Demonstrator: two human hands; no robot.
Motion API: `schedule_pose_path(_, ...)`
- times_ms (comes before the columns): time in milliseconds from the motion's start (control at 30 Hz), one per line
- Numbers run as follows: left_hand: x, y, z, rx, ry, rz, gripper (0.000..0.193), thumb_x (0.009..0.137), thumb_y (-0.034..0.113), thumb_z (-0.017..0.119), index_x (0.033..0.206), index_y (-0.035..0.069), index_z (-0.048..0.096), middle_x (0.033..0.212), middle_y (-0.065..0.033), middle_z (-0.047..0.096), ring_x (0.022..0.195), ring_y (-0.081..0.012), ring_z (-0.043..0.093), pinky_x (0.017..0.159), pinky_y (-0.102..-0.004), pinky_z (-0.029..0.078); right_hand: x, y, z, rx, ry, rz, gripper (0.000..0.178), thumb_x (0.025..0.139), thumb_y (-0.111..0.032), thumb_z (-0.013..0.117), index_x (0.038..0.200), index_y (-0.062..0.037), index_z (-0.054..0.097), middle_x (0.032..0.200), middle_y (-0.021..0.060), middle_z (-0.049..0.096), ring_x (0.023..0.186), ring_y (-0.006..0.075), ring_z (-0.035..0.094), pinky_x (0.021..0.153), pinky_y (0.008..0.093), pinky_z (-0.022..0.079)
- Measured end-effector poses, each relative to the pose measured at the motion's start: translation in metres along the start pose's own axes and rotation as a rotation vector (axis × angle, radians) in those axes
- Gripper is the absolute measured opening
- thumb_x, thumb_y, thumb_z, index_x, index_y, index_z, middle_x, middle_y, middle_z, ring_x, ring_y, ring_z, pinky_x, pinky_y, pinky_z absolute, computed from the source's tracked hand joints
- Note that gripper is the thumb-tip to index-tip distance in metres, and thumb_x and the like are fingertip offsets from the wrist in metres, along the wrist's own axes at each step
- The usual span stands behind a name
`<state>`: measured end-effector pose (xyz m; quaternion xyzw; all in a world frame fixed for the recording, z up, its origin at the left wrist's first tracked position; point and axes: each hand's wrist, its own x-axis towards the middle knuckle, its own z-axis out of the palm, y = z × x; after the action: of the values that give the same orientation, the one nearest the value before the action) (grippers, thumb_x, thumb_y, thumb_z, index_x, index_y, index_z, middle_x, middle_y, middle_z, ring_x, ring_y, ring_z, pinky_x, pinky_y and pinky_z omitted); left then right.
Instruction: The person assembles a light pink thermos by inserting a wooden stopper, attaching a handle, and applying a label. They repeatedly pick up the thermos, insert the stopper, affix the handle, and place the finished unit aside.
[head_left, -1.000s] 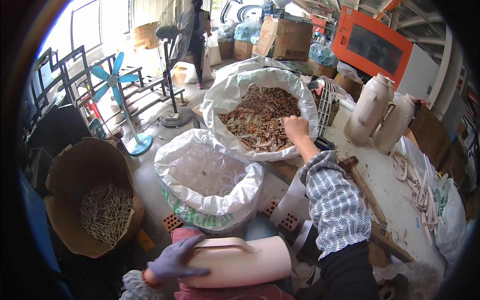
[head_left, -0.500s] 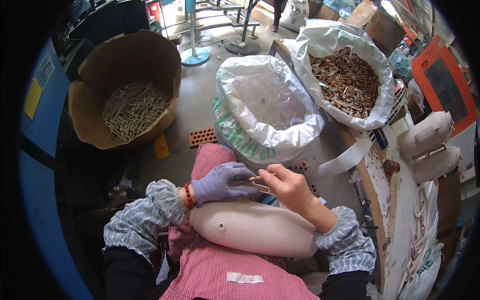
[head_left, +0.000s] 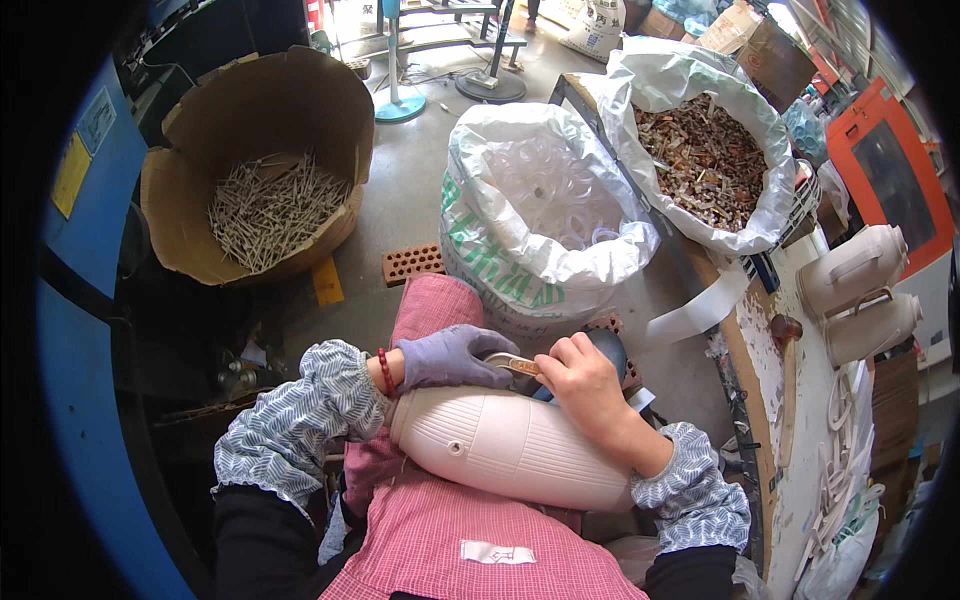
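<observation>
at the far left, on the floor, a brown cardboard tub (head_left: 262, 150) holds a heap of pale thin sticks (head_left: 270, 205). your left hand (head_left: 447, 357), in a lilac glove, is curled over the open neck end of the cream ribbed plastic flask shell (head_left: 510, 445) that lies on its side across your lap, on the pink checked apron (head_left: 480, 545). your bare right hand (head_left: 585, 385) sits just beside the left one at that same neck end, fingers bent and pinched on a small brown metal clip (head_left: 522, 366). beyond your hands, on the floor, stands a white woven sack of clear plastic rings (head_left: 545, 190). right of it, a second white sack of rusty brown metal pieces (head_left: 705, 160) rests at the left edge of the desk (head_left: 790, 480). two cream flask shells with handles (head_left: 860, 295) lie at the desk's far right edge.
</observation>
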<state>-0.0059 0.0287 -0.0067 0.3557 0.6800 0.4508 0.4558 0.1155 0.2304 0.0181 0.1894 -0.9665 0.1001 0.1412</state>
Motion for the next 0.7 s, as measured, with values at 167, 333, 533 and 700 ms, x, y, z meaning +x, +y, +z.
schedule_pose_path(167, 0.002, -0.002, -0.005, -0.184, -0.084, -0.087, 0.053, 0.084, 0.03, 0.074, 0.128, 0.004, 0.059, 0.115, -0.0079, 0.065, 0.104, -0.0143, 0.059, 0.093, -0.0286, 0.046, -0.001, -0.002, 0.002, -0.016, -0.032, -0.03, 0.012, 0.073, -0.012, 0.067, 0.081, -0.0068, 0.06, 0.083, 0.0062, 0.051, 0.084, 0.0231, 0.053, 0.072, 0.033, 0.051)
schedule_pose_path(333, 0.001, -0.003, -0.01, -0.212, -0.11, -0.15, 0.053, 0.083, 0.028, 0.075, 0.128, 0.004, 0.06, 0.114, -0.0062, 0.065, 0.102, -0.0131, 0.058, 0.091, -0.0278, 0.046, 0.0, 0.0, -0.001, 0.064, -0.028, -0.042, 0.026, 0.071, -0.011, 0.074, 0.094, -0.0055, 0.065, 0.08, 0.0047, 0.052, 0.08, 0.0226, 0.052, 0.067, 0.0339, 0.048)
schedule_pose_path(533, 0.002, 0.01, -0.009, -0.16, -0.092, -0.213, 0.057, 0.081, 0.03, 0.076, 0.128, 0.002, 0.059, 0.114, -0.0073, 0.066, 0.102, -0.0142, 0.059, 0.091, -0.0273, 0.046, -0.006, 0.004, 0.008, 0.03, -0.017, -0.043, 0.029, 0.071, -0.012, 0.074, 0.097, -0.004, 0.065, 0.081, 0.0053, 0.051, 0.079, 0.0231, 0.051, 0.067, 0.0338, 0.048)
schedule_pose_path(700, 0.015, -0.009, -0.012, -0.141, -0.127, -0.126, 0.044, 0.086, 0.034, 0.071, 0.118, 0.004, 0.065, 0.097, -0.0059, 0.067, 0.084, -0.012, 0.059, 0.075, -0.0262, 0.048, -0.003, 0.005, 0.005, -0.008, -0.054, -0.058, 0.017, 0.074, -0.012, 0.067, 0.088, -0.0033, 0.062, 0.082, 0.0077, 0.051, 0.082, 0.024, 0.052, 0.07, 0.0325, 0.048)
